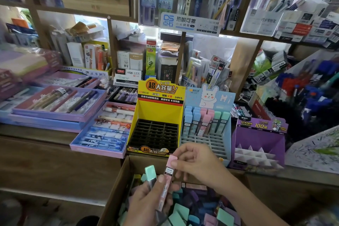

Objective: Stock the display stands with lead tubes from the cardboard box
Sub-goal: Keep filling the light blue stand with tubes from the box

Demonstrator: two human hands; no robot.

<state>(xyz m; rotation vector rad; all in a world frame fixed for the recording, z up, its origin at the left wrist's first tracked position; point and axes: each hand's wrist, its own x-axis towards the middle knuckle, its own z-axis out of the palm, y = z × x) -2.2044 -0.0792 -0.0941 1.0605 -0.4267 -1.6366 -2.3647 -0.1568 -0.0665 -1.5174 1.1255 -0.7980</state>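
While the left hand (146, 202) is wrapped around two lead tubes at once, the weak spot is the handover. In the head view, its fingers curl round a green-capped tube (150, 172) and a pink-capped tube (167, 181), both held above the open cardboard box (117, 189), which sits against the counter's front edge and is heaped with more tubes. The right hand (198, 163) pinches the pink tube by its cap alone.

That pinch is the first risk: if the cap is only a push fit, pulling on it could leave the body behind in the left hand, or open the tube. As the pink one slides out, the left hand's grip loosens around the green one, which may drop back into the box — harmless, but a wasted pick.

The blue stand (209, 142), at the counter's front edge just beyond the right hand, has tubes upright in its back rows and bare slots in front. The slots look narrow, so a tilted tube could catch on the grid. A hand reaching too deep could also knock the standing rows over.

The yellow stand (157, 113) to its left and the purple stand (260, 137) to its right both sit empty — a pastel tube dropped into either would probably be misfiled.
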